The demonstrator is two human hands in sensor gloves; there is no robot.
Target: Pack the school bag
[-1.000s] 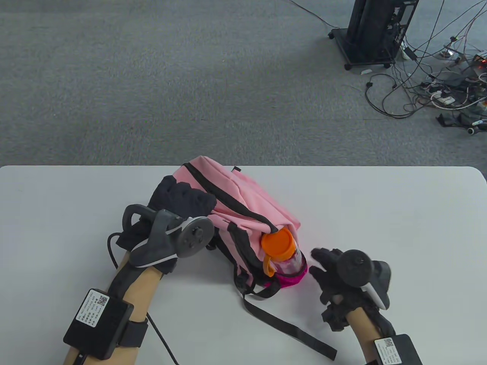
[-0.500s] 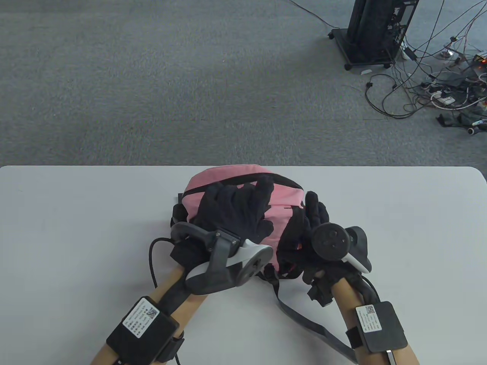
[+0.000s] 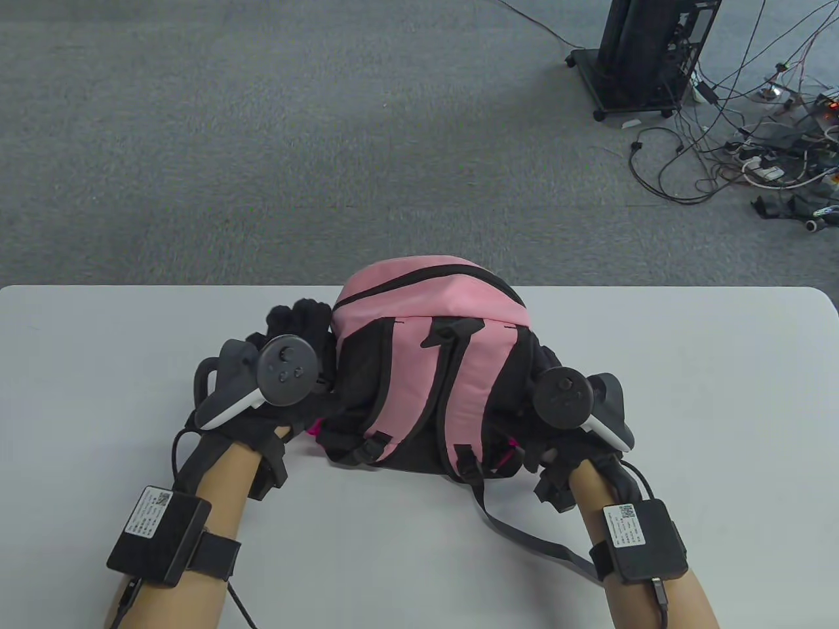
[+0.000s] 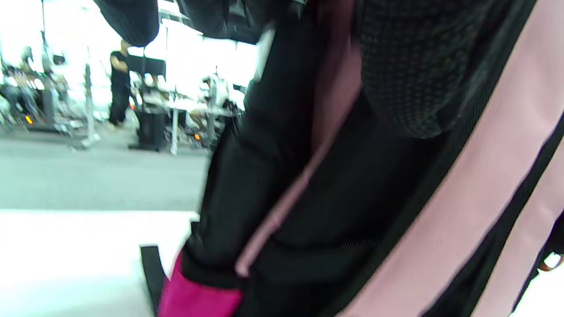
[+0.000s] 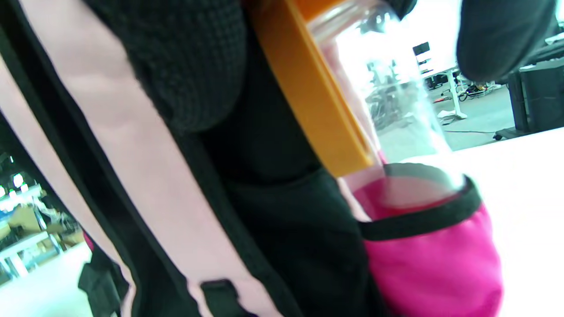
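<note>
A pink and black backpack (image 3: 426, 308) stands upright on the white table (image 3: 98, 367), its shoulder straps facing me. My left hand (image 3: 298, 321) holds its left side and my right hand (image 3: 544, 360) holds its right side. In the right wrist view a clear bottle (image 5: 396, 114) with an orange handle (image 5: 308, 88) sits in the magenta side pocket (image 5: 432, 259), with my fingers (image 5: 189, 66) on the bag above it. The left wrist view shows the bag's other side (image 4: 484, 176) and a magenta pocket (image 4: 194, 299). The bottle is hidden in the table view.
A loose black strap (image 3: 524, 537) trails from the bag toward my right forearm. The bag's top reaches past the table's far edge in this view. On the carpet beyond stand a black wheeled stand (image 3: 642, 52) and a tangle of cables (image 3: 754, 151).
The bag was lying on its side with the bottle showing. Both hands turned it and stood it upright, straps toward me. My left hand moved from the bag's top to its left side.
</note>
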